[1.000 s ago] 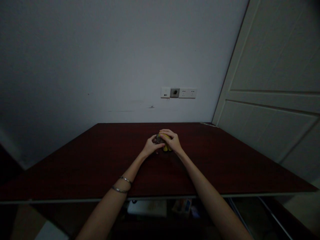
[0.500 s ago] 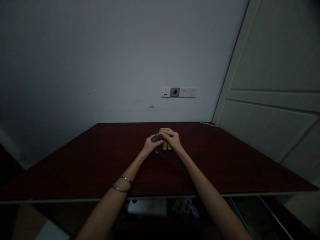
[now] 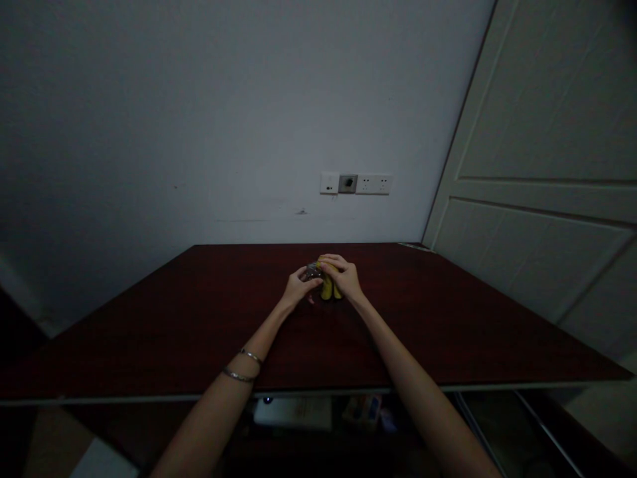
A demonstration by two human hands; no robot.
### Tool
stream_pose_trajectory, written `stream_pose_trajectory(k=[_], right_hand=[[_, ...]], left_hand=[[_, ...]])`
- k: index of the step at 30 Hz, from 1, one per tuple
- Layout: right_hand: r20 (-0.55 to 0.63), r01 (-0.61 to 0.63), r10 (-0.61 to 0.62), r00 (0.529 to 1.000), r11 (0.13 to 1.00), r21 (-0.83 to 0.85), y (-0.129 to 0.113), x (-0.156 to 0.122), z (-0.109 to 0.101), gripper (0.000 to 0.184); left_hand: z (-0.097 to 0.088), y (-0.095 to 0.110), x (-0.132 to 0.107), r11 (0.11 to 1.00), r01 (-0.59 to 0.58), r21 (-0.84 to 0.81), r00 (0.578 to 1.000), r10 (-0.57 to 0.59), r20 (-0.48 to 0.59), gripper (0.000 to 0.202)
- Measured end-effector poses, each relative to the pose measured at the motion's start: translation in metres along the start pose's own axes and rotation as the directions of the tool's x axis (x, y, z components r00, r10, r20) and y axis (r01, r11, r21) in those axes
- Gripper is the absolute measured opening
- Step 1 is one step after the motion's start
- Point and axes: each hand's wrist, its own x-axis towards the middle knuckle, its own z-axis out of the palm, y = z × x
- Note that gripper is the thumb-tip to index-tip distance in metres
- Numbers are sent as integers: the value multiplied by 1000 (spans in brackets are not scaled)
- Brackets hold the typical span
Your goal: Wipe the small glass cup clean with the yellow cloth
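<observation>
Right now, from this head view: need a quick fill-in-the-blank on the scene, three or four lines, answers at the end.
The two thin metal bangles are on the ___ forearm.
The object under the right hand is ___ in colour.
The wall socket strip is ___ the dark red tabletop.
The panelled door is on the ___ side of the view.

Missing words: left; yellow; above; right.

Shiny crinkled foil (image 3: pixel 312 270), glossy wood-grain tabletop (image 3: pixel 423 318), smooth metal bangles (image 3: pixel 239 376)
</observation>
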Motion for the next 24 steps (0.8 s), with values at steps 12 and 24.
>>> stream_pose_trajectory(k=[12,24], right_hand=[[287,147,-104,952,980,-135,-5,-5,1,12],[260,136,-100,960,982,-127,-2,-7,1,13]], left_hand=[[-5,-9,4,974,2,227,993,25,-116,56],[-7,-16,7,938,-34,346,990,78,-115,54]])
